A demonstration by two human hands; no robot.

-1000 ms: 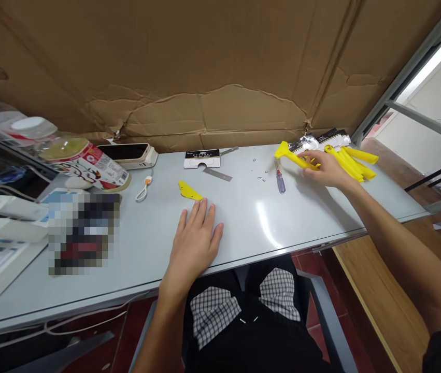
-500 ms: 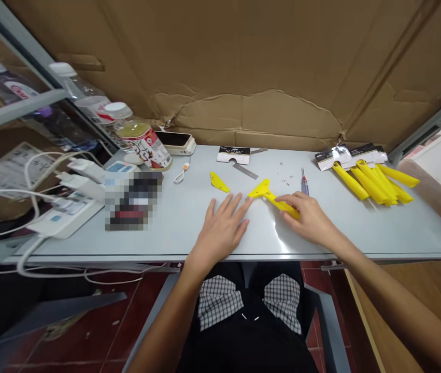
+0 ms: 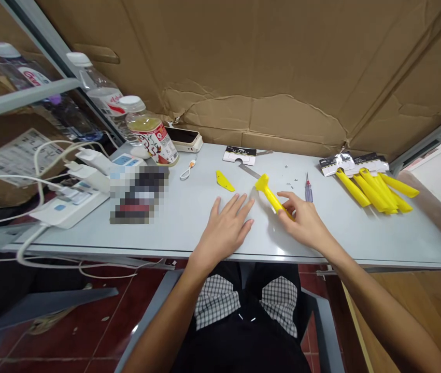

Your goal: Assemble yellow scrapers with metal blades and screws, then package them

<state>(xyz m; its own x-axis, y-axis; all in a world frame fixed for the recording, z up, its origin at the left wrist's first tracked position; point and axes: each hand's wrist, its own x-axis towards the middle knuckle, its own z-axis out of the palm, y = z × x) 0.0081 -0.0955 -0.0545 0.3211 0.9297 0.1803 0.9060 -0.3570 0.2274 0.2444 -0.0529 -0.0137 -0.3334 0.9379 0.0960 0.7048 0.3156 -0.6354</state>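
My right hand (image 3: 301,220) grips the lower end of a yellow scraper handle (image 3: 272,199), its head pointing up and left. My left hand (image 3: 228,225) lies flat on the table with spread fingers and holds nothing. Beyond it lies a flat yellow plate with small holes (image 3: 225,181). A thin metal blade (image 3: 249,170) rests behind the scraper head, near a black and white card (image 3: 239,155). To the right are small screws (image 3: 290,185) and a screwdriver (image 3: 308,189) with a clear purplish handle.
Several yellow handles (image 3: 375,191) with packaging cards lie at the right. On the left are a power strip (image 3: 68,207) with white cables, a labelled bottle (image 3: 152,137), a white-cased device (image 3: 184,140) and a short white cord (image 3: 187,170). Cardboard (image 3: 282,62) stands behind the table.
The scraper has turned in my right hand, so its head now shows narrower, and it sits apart from my left fingers. The camera view has shifted slightly. My left hand remains flat.
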